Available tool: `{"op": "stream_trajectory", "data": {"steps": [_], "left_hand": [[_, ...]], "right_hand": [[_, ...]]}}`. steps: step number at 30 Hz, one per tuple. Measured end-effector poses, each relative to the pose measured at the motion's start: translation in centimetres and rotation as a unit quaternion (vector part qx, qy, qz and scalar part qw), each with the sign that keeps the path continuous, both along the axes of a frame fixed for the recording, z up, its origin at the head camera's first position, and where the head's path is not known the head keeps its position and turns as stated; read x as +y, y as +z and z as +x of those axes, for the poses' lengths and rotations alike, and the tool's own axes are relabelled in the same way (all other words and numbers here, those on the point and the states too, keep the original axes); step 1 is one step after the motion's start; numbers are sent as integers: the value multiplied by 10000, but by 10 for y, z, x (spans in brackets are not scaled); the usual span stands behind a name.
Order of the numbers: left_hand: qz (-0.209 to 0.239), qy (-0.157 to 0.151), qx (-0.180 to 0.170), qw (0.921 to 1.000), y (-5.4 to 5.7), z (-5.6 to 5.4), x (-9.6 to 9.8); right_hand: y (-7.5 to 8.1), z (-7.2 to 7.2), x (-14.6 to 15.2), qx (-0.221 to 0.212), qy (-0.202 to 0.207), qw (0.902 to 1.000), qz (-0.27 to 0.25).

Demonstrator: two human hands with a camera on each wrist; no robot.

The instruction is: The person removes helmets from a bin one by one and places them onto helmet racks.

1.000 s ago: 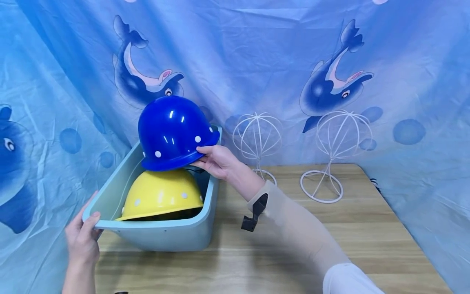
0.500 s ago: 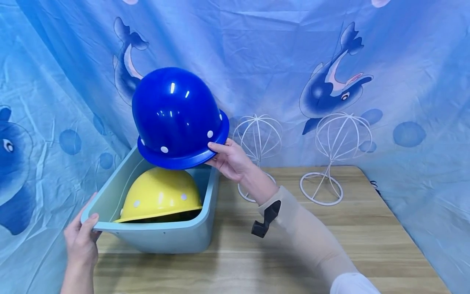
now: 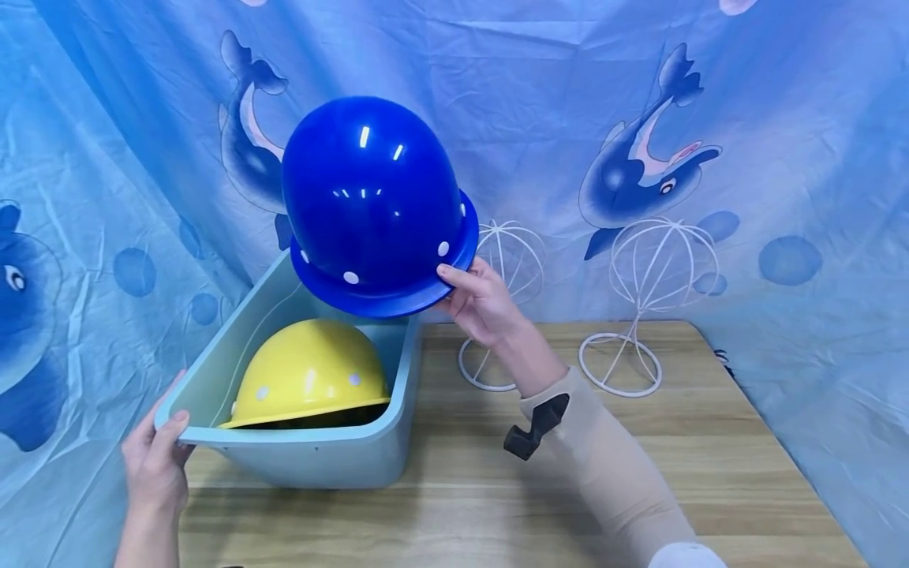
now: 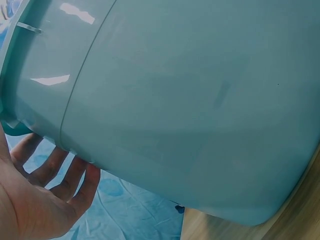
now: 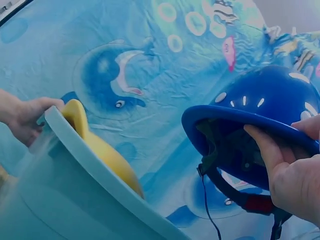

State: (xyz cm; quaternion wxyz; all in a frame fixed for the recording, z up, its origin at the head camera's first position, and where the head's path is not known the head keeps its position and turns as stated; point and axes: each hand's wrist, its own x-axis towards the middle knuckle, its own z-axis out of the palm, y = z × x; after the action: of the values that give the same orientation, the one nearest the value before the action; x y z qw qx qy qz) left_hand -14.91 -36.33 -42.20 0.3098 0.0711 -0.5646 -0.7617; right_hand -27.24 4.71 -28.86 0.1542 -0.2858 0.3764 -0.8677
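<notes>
A blue hard hat [image 3: 372, 189] with white dots is held up above the bin's far right part. My right hand [image 3: 484, 301] pinches its brim, thumb on top and fingers beneath. In the right wrist view the hat's black inner straps [image 5: 215, 155] hang below the brim. My left hand [image 3: 158, 457] grips the near left corner of the pale teal bin [image 3: 312, 461]; the left wrist view has its fingers [image 4: 75, 175] under the rim, against the outer wall. Inside the bin lies a yellow hard hat [image 3: 308, 371], dome up and slightly tilted.
Two white wire stands with round tops are on the wooden table [image 3: 540, 489]: one [image 3: 511, 237] partly hidden behind my right hand, the other [image 3: 635, 292] farther right. A blue dolphin-print curtain [image 3: 525, 102] hangs behind and at both sides.
The blue hard hat has risen out of the bin and moved right in my right hand, tilting its crown more toward view. The left hand and bin have barely moved.
</notes>
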Motion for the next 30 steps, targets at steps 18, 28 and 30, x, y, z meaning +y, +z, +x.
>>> {"op": "stream_trajectory", "data": {"steps": [18,28,30], "left_hand": [[-102,-82,-8,9999,-4,-3,2],[-104,-37,53,9999,-5,-5,3],[-103,-57,77,9999,-6,-5,3]], "right_hand": [[3,2,55,638,-262,9968,-391],[0,-1,82,949,-559,9923,-564],[0,-2,88,1019,-599,9912,-591]]}}
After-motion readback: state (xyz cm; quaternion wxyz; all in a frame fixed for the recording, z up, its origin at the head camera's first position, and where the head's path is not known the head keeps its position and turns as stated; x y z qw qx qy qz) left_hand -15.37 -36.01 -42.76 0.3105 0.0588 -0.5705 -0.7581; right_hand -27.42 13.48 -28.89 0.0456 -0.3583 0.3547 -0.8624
